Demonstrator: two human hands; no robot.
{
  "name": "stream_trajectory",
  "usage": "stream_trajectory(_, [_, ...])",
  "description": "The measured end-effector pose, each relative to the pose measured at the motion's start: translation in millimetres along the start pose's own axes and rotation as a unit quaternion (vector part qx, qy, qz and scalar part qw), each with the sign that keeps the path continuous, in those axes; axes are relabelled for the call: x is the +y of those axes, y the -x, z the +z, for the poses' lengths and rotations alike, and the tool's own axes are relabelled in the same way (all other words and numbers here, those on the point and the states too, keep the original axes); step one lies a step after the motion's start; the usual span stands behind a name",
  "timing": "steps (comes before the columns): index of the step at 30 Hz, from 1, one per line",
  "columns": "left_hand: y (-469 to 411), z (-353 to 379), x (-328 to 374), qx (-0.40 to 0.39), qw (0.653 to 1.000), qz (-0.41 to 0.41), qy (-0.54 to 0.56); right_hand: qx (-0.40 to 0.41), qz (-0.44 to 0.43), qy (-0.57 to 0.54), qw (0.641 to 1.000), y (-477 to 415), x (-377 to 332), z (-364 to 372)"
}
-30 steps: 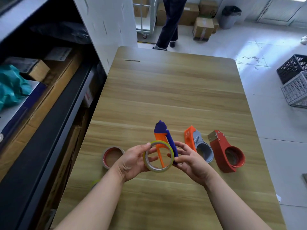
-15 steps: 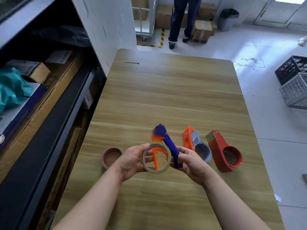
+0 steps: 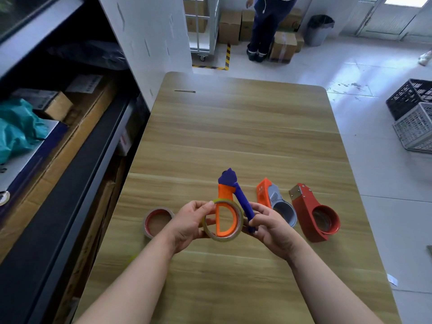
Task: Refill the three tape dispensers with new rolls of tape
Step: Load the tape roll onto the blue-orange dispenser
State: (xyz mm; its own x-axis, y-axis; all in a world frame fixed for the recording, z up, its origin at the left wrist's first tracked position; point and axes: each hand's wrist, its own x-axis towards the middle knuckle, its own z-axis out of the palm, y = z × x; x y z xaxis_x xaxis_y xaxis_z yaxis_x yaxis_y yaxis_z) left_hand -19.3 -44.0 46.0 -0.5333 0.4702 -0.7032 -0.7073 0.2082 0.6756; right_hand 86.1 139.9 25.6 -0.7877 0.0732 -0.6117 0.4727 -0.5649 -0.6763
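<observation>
Both hands are held just above the desk, near its front edge. The left hand has its grip clamped on a clear tape roll, thumb on the top rim and fingers on the roll's left side. The right hand has its grip clamped on the handle of a blue/orange dispenser, nose pointing away from the person. The roll sits around the dispenser's orange D-shaped hub, w/ the hub visible thru the roll's centre. On the desk left of the hands lies a red-core roll, flat. To the right lie an orange/grey dispenser and, just beside it, a red dispenser w/ tape visible in its ring. Another person stands by cardboard boxes beyond the desk's far end.
</observation>
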Motion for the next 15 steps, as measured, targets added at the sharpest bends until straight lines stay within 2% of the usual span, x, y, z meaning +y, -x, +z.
stream_trajectory(3, [-1, 0, -2, 0.017, 1.0, 0.001, 0.013, -0.021, -0.003, -0.009, 1.0, 2, 2, 2])
stream_trajectory(7, [-2, 9, -8, 0.001, 1.0, 0.015, -0.002, -0.024, 0.006, 0.034, 0.999, 1, 6, 17])
stream_trajectory(15, [-3, 10, -5, -0.016, 0.999, 0.01, -0.04, -0.029, -0.056, 0.107, 0.992, 10, 0, 20])
